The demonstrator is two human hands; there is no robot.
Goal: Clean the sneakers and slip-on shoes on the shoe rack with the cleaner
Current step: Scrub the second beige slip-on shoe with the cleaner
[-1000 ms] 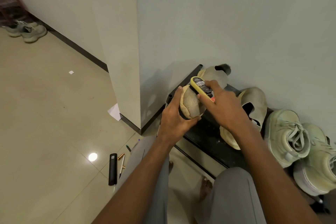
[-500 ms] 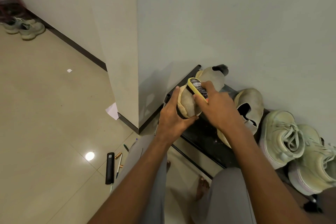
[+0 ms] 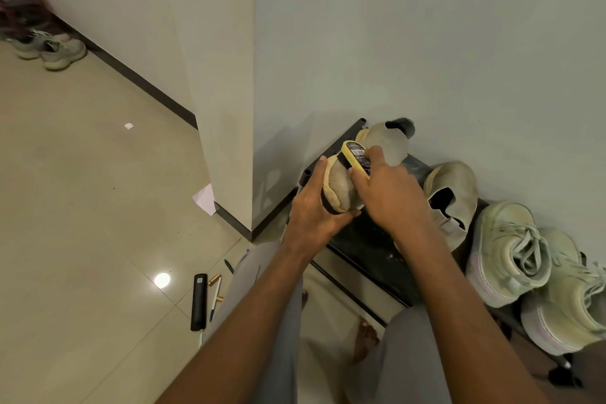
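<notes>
While my left hand cups the toe of the slip-on shoe over the shoe rack's left end and my right hand pinches the cleaner against it, pressing too hard could twist the shoe loose.

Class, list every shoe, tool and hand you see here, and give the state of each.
left hand: grips slip-on shoe's toe
slip-on shoe: held over shoe rack
right hand: presses yellow cleaner on it
second slip-on: on rack
two sneakers: on rack, laced
</notes>
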